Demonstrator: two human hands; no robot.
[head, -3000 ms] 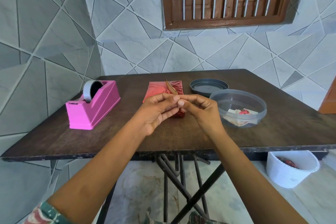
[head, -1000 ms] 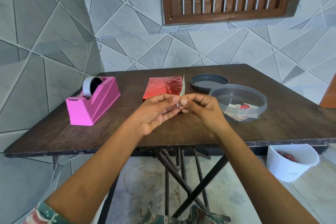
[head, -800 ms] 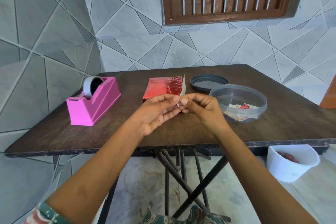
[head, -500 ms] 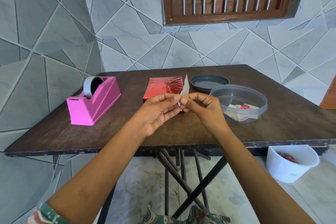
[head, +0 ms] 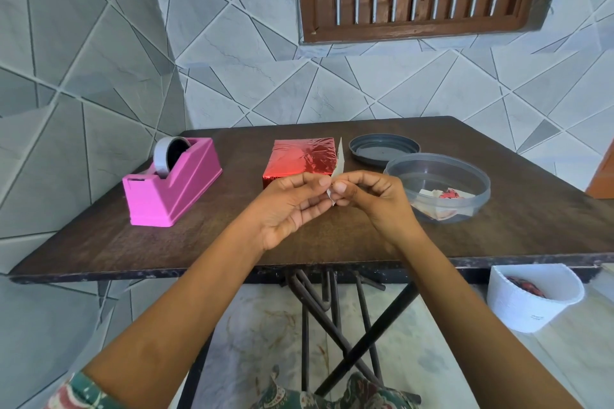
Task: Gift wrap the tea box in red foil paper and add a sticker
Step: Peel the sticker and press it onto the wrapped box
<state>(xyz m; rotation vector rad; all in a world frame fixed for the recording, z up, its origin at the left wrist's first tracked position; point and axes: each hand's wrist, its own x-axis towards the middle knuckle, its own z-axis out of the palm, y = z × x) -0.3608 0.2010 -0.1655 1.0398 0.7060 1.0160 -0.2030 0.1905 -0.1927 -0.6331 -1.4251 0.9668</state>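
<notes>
Preparing the sticker sheet [head: 340,159] for peeling
The left hand [head: 292,206] and right hand [head: 372,199] both pinched this white sheet, likely to separate its backing; the foil-wrapped tea box [head: 302,158] lay on the bench [head: 332,242] just behind.

both bare forearms [head: 186,302] reach forward from the near side and meet at the middle. the left grip [head: 292,206] and right grip [head: 372,199] face each other, thumbs and forefingers pinching one small white paper slip [head: 339,159], remaining fingers loosely bent.
</notes>
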